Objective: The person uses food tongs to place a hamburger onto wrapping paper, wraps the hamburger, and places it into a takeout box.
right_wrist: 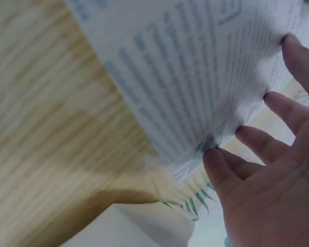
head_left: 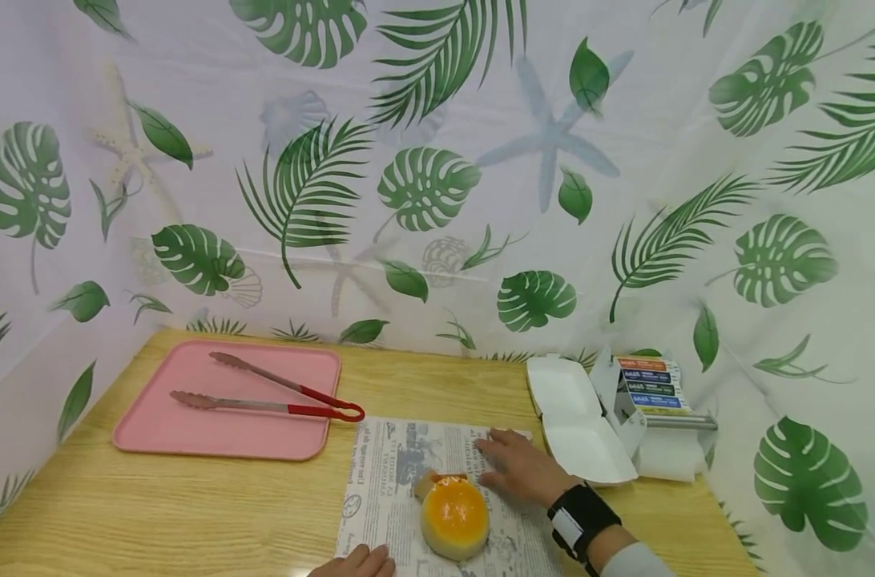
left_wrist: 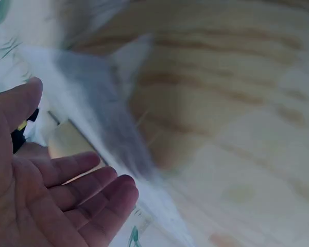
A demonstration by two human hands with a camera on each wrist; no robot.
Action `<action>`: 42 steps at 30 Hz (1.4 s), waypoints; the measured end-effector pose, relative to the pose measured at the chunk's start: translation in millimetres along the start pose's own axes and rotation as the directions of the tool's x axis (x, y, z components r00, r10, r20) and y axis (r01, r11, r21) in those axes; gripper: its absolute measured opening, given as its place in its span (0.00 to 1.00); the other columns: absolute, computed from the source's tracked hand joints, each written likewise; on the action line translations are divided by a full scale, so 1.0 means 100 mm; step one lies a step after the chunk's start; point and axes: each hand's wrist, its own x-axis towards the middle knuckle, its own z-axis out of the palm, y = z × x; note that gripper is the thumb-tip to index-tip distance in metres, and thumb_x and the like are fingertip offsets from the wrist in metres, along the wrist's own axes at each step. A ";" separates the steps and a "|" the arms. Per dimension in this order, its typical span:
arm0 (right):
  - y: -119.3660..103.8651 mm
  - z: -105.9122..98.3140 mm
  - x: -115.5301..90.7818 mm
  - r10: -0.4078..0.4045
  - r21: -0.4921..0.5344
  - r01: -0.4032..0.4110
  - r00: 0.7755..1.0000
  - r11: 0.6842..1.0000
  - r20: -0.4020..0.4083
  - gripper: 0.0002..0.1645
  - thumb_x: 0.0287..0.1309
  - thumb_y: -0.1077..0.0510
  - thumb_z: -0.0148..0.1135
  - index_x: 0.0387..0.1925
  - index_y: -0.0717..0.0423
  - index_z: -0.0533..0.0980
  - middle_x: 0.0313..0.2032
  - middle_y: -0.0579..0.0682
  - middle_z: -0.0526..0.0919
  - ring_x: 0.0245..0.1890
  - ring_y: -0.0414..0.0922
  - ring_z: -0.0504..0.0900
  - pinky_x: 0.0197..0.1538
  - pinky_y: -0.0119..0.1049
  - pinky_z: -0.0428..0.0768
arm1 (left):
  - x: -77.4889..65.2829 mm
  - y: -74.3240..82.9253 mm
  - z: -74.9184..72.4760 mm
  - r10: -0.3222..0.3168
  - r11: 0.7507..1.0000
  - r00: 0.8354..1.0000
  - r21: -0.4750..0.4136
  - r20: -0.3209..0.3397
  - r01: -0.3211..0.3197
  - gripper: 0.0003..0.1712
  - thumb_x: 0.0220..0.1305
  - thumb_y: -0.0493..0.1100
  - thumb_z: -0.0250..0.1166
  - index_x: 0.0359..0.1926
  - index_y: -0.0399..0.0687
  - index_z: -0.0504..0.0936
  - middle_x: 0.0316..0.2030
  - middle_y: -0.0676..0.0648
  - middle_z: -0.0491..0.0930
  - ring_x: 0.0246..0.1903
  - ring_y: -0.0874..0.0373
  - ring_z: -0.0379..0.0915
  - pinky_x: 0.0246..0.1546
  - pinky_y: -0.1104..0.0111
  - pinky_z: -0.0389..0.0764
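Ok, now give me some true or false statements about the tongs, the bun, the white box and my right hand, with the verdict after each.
1. The tongs lie on the pink tray, their handle end past its edge. True.
2. The tongs have blue handles. False: they are red.
3. The bun sits on the printed paper. True.
4. Your right hand holds the tongs. False: it is at the printed paper, beside the bun.
5. The white box stands open. True.
6. In the head view, the pink tray is right of the paper. False: it is left.
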 end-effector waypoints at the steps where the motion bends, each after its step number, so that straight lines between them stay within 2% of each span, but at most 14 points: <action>1: 0.00 0.01 0.00 -0.001 -0.001 0.001 1.000 1.000 -0.001 0.35 0.64 0.47 0.68 0.68 0.55 0.73 0.70 0.65 0.67 0.71 0.66 0.63 0.70 0.62 0.62 | -0.01 0.00 0.04 -0.007 1.000 1.000 0.022 -0.015 0.007 0.38 0.74 0.71 0.46 0.54 0.46 0.85 0.52 0.49 0.84 0.45 0.60 0.79 0.34 0.75 0.79; 4: -0.02 0.05 -0.02 0.028 -0.021 -0.028 1.000 0.999 0.000 0.35 0.63 0.45 0.68 0.68 0.54 0.73 0.70 0.65 0.67 0.71 0.66 0.64 0.70 0.62 0.63 | -0.02 -0.04 0.07 -0.007 0.993 1.000 0.117 -0.021 0.009 0.34 0.74 0.68 0.50 0.53 0.46 0.86 0.51 0.49 0.84 0.44 0.61 0.79 0.32 0.76 0.78; 10: -0.06 0.11 -0.15 0.129 -0.055 -0.128 0.991 0.990 0.021 0.38 0.63 0.39 0.66 0.68 0.53 0.73 0.70 0.64 0.67 0.71 0.65 0.64 0.68 0.63 0.65 | -0.01 -0.20 -0.07 0.004 0.964 0.998 0.264 0.065 -0.021 0.34 0.72 0.68 0.52 0.55 0.47 0.84 0.53 0.50 0.83 0.48 0.60 0.78 0.34 0.76 0.80; 13: -0.09 0.16 -0.27 0.133 -0.066 -0.132 0.991 0.989 0.010 0.39 0.65 0.37 0.63 0.68 0.56 0.73 0.69 0.65 0.67 0.70 0.65 0.65 0.67 0.62 0.66 | 0.00 -0.28 -0.16 -0.068 0.976 0.989 0.216 0.132 0.038 0.41 0.70 0.74 0.49 0.58 0.45 0.83 0.57 0.48 0.81 0.53 0.57 0.78 0.42 0.73 0.82; 17: -0.13 0.23 -0.44 0.156 -0.044 -0.155 0.988 0.987 0.014 0.42 0.66 0.35 0.60 0.68 0.60 0.72 0.70 0.65 0.66 0.71 0.66 0.62 0.68 0.62 0.66 | 0.06 -0.38 -0.27 -0.162 0.984 0.960 0.111 0.229 0.140 0.45 0.68 0.74 0.50 0.64 0.41 0.78 0.63 0.44 0.78 0.62 0.51 0.74 0.55 0.65 0.80; 19: -0.15 0.26 -0.51 0.185 -0.028 -0.184 0.982 0.983 0.038 0.44 0.66 0.33 0.58 0.68 0.62 0.70 0.72 0.65 0.64 0.73 0.66 0.60 0.68 0.63 0.64 | 0.10 -0.42 -0.31 -0.188 0.982 0.950 0.063 0.251 0.178 0.44 0.67 0.72 0.54 0.65 0.40 0.77 0.64 0.43 0.76 0.64 0.49 0.72 0.58 0.61 0.78; 23: -0.25 0.31 -0.60 0.242 -0.058 -0.239 0.968 0.969 0.068 0.49 0.64 0.28 0.56 0.69 0.63 0.69 0.72 0.64 0.65 0.73 0.64 0.61 0.68 0.62 0.65 | 0.16 -0.48 -0.36 -0.223 0.972 0.941 -0.014 0.254 0.234 0.45 0.64 0.68 0.62 0.67 0.38 0.74 0.66 0.41 0.74 0.66 0.46 0.70 0.60 0.57 0.77; 28: -0.39 0.34 -0.68 0.303 -0.119 -0.295 0.951 0.948 0.055 0.51 0.61 0.26 0.58 0.66 0.65 0.71 0.68 0.64 0.69 0.69 0.64 0.66 0.64 0.60 0.71 | 0.21 -0.56 -0.41 -0.252 0.956 0.927 -0.077 0.278 0.283 0.46 0.63 0.67 0.64 0.70 0.39 0.72 0.69 0.41 0.71 0.69 0.46 0.66 0.63 0.53 0.74; 37: -0.44 0.41 -0.71 0.321 -0.150 -0.310 0.945 0.939 0.057 0.52 0.62 0.26 0.56 0.66 0.66 0.71 0.67 0.65 0.70 0.67 0.64 0.68 0.63 0.58 0.72 | 0.23 -0.62 -0.45 -0.284 0.924 0.904 -0.163 0.318 0.347 0.46 0.58 0.63 0.70 0.70 0.42 0.72 0.70 0.43 0.70 0.71 0.46 0.63 0.65 0.51 0.71; 40: -0.44 0.41 -0.72 0.325 -0.155 -0.312 0.944 0.937 0.061 0.51 0.61 0.27 0.57 0.65 0.66 0.71 0.65 0.65 0.71 0.66 0.64 0.69 0.62 0.57 0.73 | 0.24 -0.61 -0.44 -0.274 0.921 0.907 -0.184 0.319 0.343 0.47 0.57 0.61 0.72 0.70 0.41 0.72 0.70 0.42 0.70 0.71 0.45 0.63 0.66 0.51 0.70; 42: -0.45 0.37 -0.70 0.317 -0.158 -0.304 0.946 0.940 0.066 0.49 0.61 0.28 0.59 0.63 0.66 0.72 0.63 0.64 0.73 0.64 0.63 0.71 0.59 0.57 0.75 | 0.23 -0.62 -0.45 -0.262 0.927 0.917 -0.187 0.301 0.326 0.46 0.56 0.60 0.73 0.69 0.39 0.73 0.69 0.41 0.71 0.70 0.44 0.64 0.66 0.51 0.70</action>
